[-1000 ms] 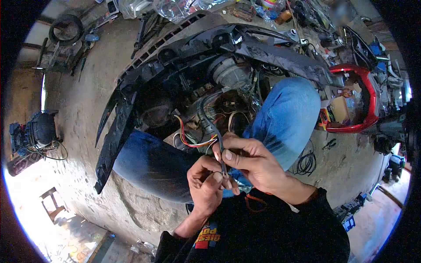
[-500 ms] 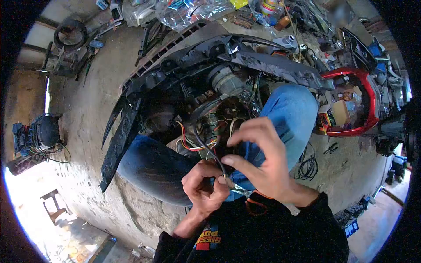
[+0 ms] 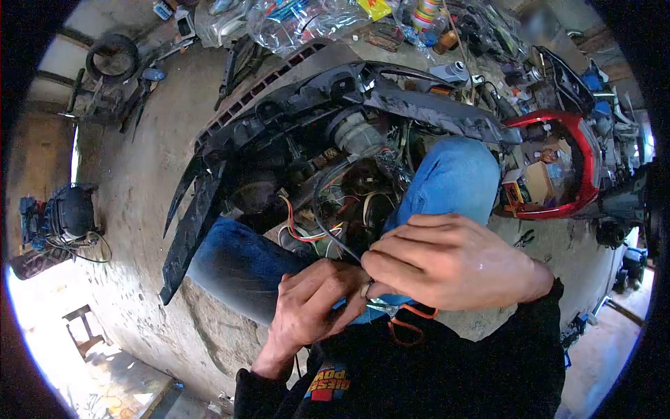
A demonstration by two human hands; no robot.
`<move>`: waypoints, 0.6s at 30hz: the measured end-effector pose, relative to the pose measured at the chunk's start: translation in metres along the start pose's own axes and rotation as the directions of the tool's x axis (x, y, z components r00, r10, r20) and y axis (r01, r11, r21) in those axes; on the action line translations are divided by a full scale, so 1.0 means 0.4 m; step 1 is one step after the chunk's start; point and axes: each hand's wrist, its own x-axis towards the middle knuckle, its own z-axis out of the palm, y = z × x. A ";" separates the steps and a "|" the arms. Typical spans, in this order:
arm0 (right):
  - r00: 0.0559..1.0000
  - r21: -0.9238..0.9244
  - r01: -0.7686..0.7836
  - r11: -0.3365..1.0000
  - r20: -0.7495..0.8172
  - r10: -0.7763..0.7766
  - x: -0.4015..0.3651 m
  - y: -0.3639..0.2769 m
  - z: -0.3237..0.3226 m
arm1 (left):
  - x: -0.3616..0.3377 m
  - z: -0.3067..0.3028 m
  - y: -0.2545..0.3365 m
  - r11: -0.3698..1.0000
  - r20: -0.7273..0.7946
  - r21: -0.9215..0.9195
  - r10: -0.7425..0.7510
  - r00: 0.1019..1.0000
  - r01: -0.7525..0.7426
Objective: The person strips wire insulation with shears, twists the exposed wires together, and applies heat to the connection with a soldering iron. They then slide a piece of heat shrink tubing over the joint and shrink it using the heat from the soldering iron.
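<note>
A black cable (image 3: 323, 220) runs down from the dark plastic vehicle part (image 3: 279, 105) to my hands. Low in the middle, my left hand (image 3: 310, 304) has its fingers closed round the cable's end. My right hand (image 3: 447, 262) is closed in a pinch on the same cable, right beside the left fingertips. Scissors with orange handles (image 3: 408, 321) lie against my lap just below the hands, their blades partly hidden by the fingers. Loose red, yellow and white wires (image 3: 296, 227) hang from the part between my knees.
A red curved frame (image 3: 590, 160) lies at the right by an open cardboard box (image 3: 539, 183). Plastic bags (image 3: 279, 28) and bottles are at the top. A black engine-like unit (image 3: 73, 213) stands at the left, and a tyre (image 3: 112, 57) at the upper left.
My right hand, open above the cable before, has come down and closed on it. The left hand has turned, its fingers now over the cable. More of the scissors' orange handles shows.
</note>
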 end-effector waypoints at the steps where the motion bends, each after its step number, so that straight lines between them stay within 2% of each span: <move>1: 1.000 -0.020 -0.002 1.000 0.021 0.002 -0.002 -0.007 -0.006 | 0.004 -0.002 0.002 1.000 0.003 0.006 0.003 1.000 -0.003; 5: 0.995 0.003 -0.017 1.000 0.102 0.016 0.001 -0.006 -0.006 | 0.006 -0.007 -0.004 1.000 0.048 0.031 0.004 0.999 -0.005; 8: 0.985 0.096 -0.030 0.995 0.175 0.012 -0.001 0.008 -0.005 | 0.021 -0.015 -0.005 0.999 0.053 0.042 0.025 0.998 -0.028; 11: 0.961 0.275 -0.164 0.947 0.262 0.090 0.002 0.025 0.000 | 0.027 -0.021 -0.007 0.998 0.045 0.042 0.052 0.998 -0.054; 14: 0.979 0.486 -0.202 0.851 0.106 0.172 -0.002 0.028 0.040 | 0.029 -0.028 -0.008 1.000 0.066 0.017 0.026 0.998 -0.027; 16: 0.971 0.548 -0.233 0.804 0.094 0.218 -0.001 0.028 0.042 | 0.027 -0.033 -0.010 1.000 0.099 -0.016 -0.002 0.995 0.003; 18: 0.949 0.620 -0.284 0.731 0.074 0.306 0.000 0.027 0.052 | 0.021 -0.028 -0.005 0.989 0.087 -0.069 -0.124 0.988 0.130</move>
